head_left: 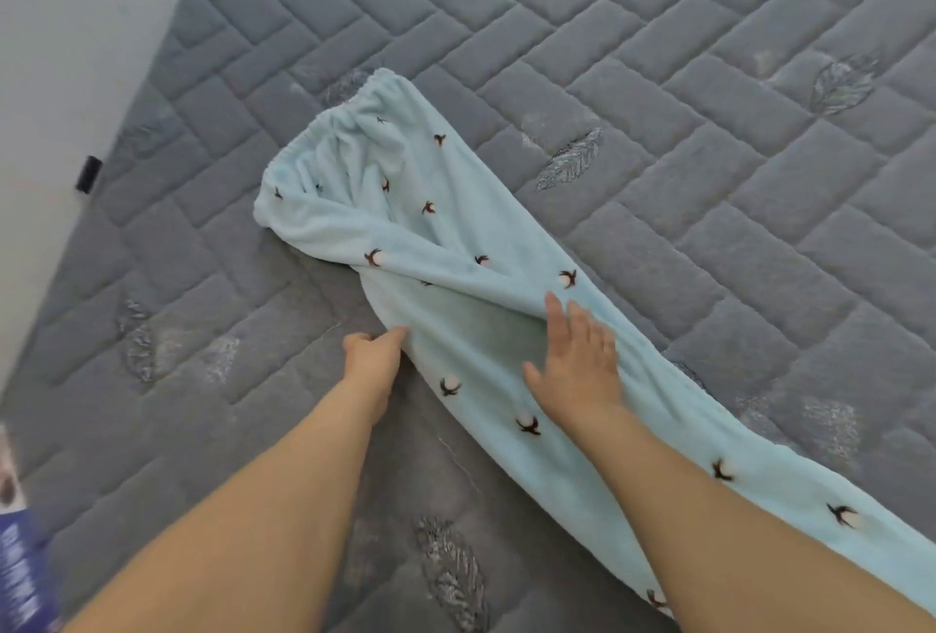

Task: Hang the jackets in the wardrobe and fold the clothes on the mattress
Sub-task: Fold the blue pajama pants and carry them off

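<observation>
Left hand point(374, 350): fingers curled, pinching the near edge of pale blue fleece trousers with small dark cotton-boll print point(405, 237). Right hand point(575, 361): flat, fingers spread, pressing on the trousers. Trousers: laid diagonally on grey quilted mattress with embroidered leaves point(658, 75), elastic waistband farthest away. White wall point(61, 25): beyond the mattress, left

The trousers point(456, 278) lie on the mattress point(709, 75), their waistband beyond the fingers and their legs trailing back to the right. The left hand point(372, 351) pinches their left edge; the right hand point(577, 364) rests flat on them, just beside it.
</observation>
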